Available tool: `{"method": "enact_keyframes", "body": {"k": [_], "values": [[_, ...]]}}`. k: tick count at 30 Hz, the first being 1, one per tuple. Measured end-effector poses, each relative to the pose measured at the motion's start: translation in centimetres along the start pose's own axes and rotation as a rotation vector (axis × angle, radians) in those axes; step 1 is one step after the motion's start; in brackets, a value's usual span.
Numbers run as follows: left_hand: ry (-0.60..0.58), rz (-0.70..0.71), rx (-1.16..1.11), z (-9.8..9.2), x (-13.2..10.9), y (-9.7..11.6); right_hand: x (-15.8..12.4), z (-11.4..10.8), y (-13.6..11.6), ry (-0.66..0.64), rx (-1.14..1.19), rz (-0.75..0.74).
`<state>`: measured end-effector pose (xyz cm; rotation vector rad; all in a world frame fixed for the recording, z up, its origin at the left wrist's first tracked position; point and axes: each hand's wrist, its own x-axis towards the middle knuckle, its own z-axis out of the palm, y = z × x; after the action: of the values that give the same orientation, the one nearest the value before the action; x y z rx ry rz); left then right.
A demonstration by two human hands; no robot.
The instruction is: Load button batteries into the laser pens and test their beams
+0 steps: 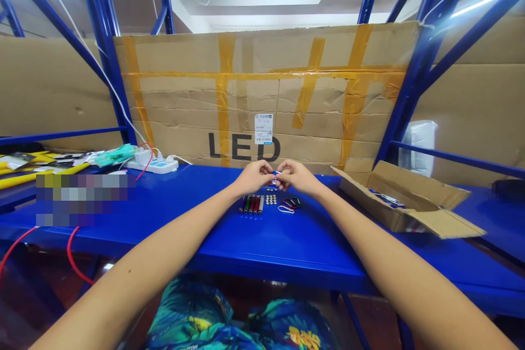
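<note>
Above the blue table, my left hand (255, 177) and my right hand (298, 177) meet with fingertips pinched together. Between them is a small whitish, shiny piece, mostly hidden by the fingers and too small to name. Just below the hands lie several slim metal tubes (251, 204) in a row, coloured dark, green, red and silver. Beside them sit small round silver pieces (271, 199) in a tight grid, like button cells. To their right is a little pile of carabiner clips (289, 205) in red, black and silver.
An open cardboard box (397, 221) with small metallic items inside stands at the right. A white power strip (158, 165) with plugs and cables lies at the left, near yellow-and-black packaged items (24, 163). A large taped carton (184, 104) walls off the back between blue rack posts.
</note>
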<state>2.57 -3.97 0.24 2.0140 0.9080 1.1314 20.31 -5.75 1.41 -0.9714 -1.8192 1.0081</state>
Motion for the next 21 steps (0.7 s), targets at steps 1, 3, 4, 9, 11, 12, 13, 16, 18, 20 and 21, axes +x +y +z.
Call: {"method": "enact_keyframes", "body": {"k": [1, 3, 4, 9, 11, 12, 13, 16, 18, 20, 21], "values": [[0.016, -0.004, -0.012, -0.12, 0.04, 0.03, 0.05, -0.02, 0.08, 0.013, 0.02, -0.015], [0.043, -0.006, -0.028, -0.38, 0.14, 0.05, 0.13, -0.09, 0.18, 0.021, 0.047, -0.045], [0.054, 0.0, -0.021, -0.48, 0.18, 0.05, 0.14, -0.13, 0.18, 0.023, 0.059, -0.053], [0.133, 0.138, 0.145, -0.48, 0.09, 0.16, -0.04, -0.12, -0.17, 0.05, 0.118, -0.055], [0.162, 0.179, 0.188, -0.36, -0.03, 0.36, -0.09, -0.09, -0.3, 0.065, 0.145, -0.057], [0.175, 0.189, 0.2, -0.31, -0.08, 0.48, -0.09, -0.09, -0.33, 0.071, 0.159, -0.057], [0.187, 0.194, 0.207, -0.27, -0.12, 0.59, -0.06, -0.1, -0.33, 0.075, 0.171, -0.059], [0.203, 0.198, 0.225, -0.25, -0.17, 0.77, 0.07, -0.24, -0.21, 0.083, 0.169, -0.076], [0.201, 0.197, 0.234, -0.24, -0.18, 0.8, 0.14, -0.39, -0.11, 0.078, 0.13, -0.091], [0.185, 0.187, 0.237, -0.17, -0.24, 0.83, 0.16, -0.55, -0.05, 0.062, 0.063, -0.108], [0.173, 0.181, 0.237, -0.12, -0.3, 0.88, 0.14, -0.63, -0.04, 0.055, 0.023, -0.114]]}}
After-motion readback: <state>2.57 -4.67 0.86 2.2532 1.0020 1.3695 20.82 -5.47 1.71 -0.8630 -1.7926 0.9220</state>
